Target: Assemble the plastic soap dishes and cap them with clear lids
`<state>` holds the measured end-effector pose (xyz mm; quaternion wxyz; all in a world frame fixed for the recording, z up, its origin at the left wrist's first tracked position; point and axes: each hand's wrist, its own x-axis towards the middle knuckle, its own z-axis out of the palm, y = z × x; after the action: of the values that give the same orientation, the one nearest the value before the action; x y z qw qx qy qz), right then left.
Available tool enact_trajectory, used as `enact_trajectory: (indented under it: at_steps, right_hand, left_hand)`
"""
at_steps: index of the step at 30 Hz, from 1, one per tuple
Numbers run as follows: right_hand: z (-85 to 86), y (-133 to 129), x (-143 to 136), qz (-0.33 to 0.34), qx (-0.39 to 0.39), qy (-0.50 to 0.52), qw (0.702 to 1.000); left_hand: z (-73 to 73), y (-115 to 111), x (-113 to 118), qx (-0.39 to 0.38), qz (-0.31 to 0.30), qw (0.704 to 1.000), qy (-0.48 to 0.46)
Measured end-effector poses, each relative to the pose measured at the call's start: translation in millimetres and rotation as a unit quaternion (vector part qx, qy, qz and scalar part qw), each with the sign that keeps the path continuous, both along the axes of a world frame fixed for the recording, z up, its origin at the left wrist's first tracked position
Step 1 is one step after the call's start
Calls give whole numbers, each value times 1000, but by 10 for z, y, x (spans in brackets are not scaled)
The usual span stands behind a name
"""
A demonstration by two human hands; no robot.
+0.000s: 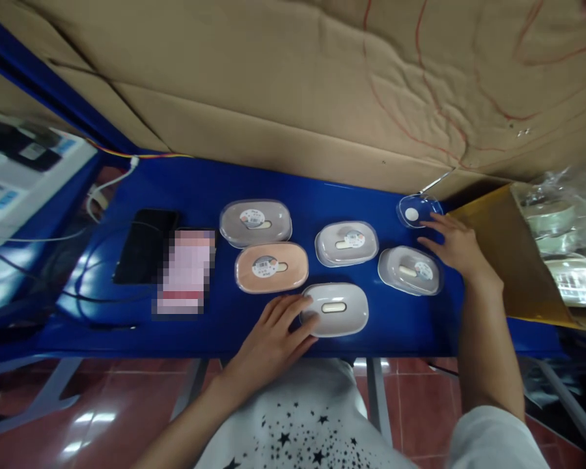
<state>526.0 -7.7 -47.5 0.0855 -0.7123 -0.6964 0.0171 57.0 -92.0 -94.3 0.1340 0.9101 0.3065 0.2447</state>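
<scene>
My left hand (280,326) is at the left end of a glossy grey oval soap box (352,310), thumb and fingers on its edge. That box has a pale slot in the middle and no label. At the back right, my right hand (456,244) reaches with fingers apart to a clear lid (422,210) bearing a white round sticker, fingertips at its edge. Labelled boxes of the same shape lie around: a peach one (295,255), a grey one (229,225) behind it, another grey one (328,236) in the middle, and one (410,283) near my right wrist.
A dark phone-like object (139,247) and a phone with a blurred screen (188,270) lie on the blue table (176,182) at left, among cables. Cardboard (273,78) walls the back. At right stands a carton (498,247) with plastic-wrapped items (576,280).
</scene>
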Motion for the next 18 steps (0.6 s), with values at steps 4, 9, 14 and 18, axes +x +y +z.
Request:
enact_trajectory:
  at_steps: [4,9,14,18]
  right_hand:
    - [-17,94,-39,9,14,13,1000]
    - [259,-517,-425,-1,165,237,957]
    - [50,-1337,-1511,64,218,453,862]
    - [-253,-1721,-2256,67,140,385,910]
  left_hand:
    - [42,-70,7,-10,24,1000,-3]
    - [155,-101,69,13,22,996,-84]
    - [391,-53,370,7,-14,986,-167]
    - [533,-34,580,-33,-43,983,-178]
